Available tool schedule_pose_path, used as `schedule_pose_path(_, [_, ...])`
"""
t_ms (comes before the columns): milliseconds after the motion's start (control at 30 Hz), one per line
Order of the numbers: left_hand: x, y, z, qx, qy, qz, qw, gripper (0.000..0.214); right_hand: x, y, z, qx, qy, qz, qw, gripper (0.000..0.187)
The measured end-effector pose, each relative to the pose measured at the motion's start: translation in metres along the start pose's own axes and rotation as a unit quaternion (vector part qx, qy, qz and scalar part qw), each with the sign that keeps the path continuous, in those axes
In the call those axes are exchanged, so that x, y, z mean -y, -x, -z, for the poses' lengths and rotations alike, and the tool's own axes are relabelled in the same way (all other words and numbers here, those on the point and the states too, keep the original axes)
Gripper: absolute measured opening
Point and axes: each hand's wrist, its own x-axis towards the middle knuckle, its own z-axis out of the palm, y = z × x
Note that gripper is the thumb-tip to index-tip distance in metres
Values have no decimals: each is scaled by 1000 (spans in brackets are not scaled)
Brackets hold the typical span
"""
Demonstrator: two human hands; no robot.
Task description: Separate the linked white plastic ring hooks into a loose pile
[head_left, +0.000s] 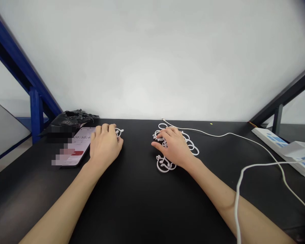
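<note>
Plainly, both of our hands lie palm down on the black table point(137, 196), and each has white cord under it.

Our right hand point(175, 146) rests on top of a heap of white coils point(165, 165). Its fingers are spread and point up and to the left, so it is not closed around anything; it only presses on the heap. The heap runs longest from near to far. Most of it is under the palm, 1 tangle sticks out on the near side by the wrist, and a few rings show on the right side. From the far end of the heap, 1 cable point(218, 135) leads away to the right, toward the strip point(277, 140).

Our left hand point(105, 145) is well apart from the heap, so the right hand is the nearer by far. A small loop point(120, 131) peeps out just beyond the left fingertips, on their right side. These fingers are bent and their tips are hidden, so we cannot tell whether they pinch the loop or only cover it. The left edge of that hand overlaps a phone point(77, 150), which lies flat with its long axis running near to far.

Behind the phone sits a black bag point(71, 118). A 2nd cable point(244, 168) crosses our right forearm.
</note>
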Motion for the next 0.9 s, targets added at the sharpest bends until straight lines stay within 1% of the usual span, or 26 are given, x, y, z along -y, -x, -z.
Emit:
schedule_pose_path(100, [2, 2, -3, 28, -40, 11, 999, 43, 4, 1, 0, 15, 2, 3, 1000, 26])
schedule_pose_path(167, [2, 3, -5, 42, -54, 17, 997, 43, 5, 2, 0, 27, 7, 1, 1000, 28])
schedule_pose_path(267, [3, 3, -6, 42, -60, 22, 997, 45, 3, 3, -3, 38, 16, 12, 999, 28])
schedule_pose_path(400, [6, 2, -4, 39, -54, 19, 998, 47, -1, 3, -7, 24, 22, 36, 999, 22])
schedule_pose_path(500, [3, 1, 0, 15, -33, 5, 999, 46, 1, 1, -6, -9, 17, 55, 998, 18])
schedule_pose_path(567, [-3, 1, 3, -9, 18, -20, 1000, 45, 6, 0, -2, -47, 2, 67, 997, 16])
schedule_pose_path(633, [-13, 3, 5, -8, 116, -72, 991, 47, 13, 0, 3, -89, -28, 81, 992, 15])
schedule_pose_path(700, [-23, 8, 7, 29, 233, -139, 962, 56, 20, 1, 6, -115, -69, 101, 986, 15])
schedule_pose_path(733, [-28, 11, 8, 53, 272, -162, 947, 60, 23, 2, 6, -120, -89, 112, 982, 15])
schedule_pose_path(800, [-35, 16, 9, 91, 310, -192, 927, 59, 28, 4, 6, -120, -118, 127, 978, 13])
schedule_pose_path(900, [-39, 21, 12, 121, 312, -205, 920, 44, 31, 7, 3, -112, -129, 120, 978, 13])
